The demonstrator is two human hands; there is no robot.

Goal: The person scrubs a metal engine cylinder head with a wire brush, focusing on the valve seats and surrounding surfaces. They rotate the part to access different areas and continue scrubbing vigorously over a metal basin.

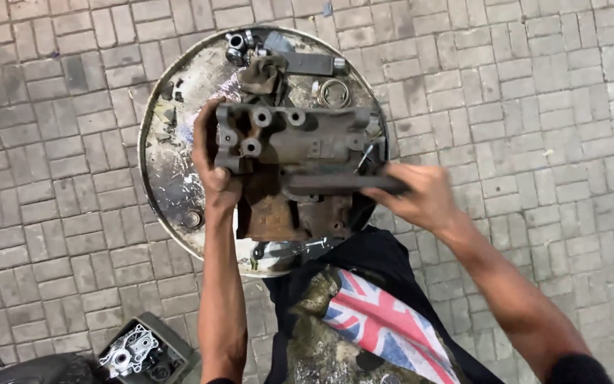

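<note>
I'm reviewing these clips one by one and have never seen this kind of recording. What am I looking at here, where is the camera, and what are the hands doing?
The single picture comes from a camera worn on a person's head, looking down at their own two bare hands. Below is the round top of a dirty metal drum standing on brick paving. On it lies a grey cast-metal machine part with round holes. The left hand grips its left end. The right hand, blurred, holds a dark bar-shaped tool against it. Small bolts and a ring lie at the far edge.

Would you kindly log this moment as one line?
left hand: grips grey metal casting | right hand: holds dark bar | round drum top
</note>
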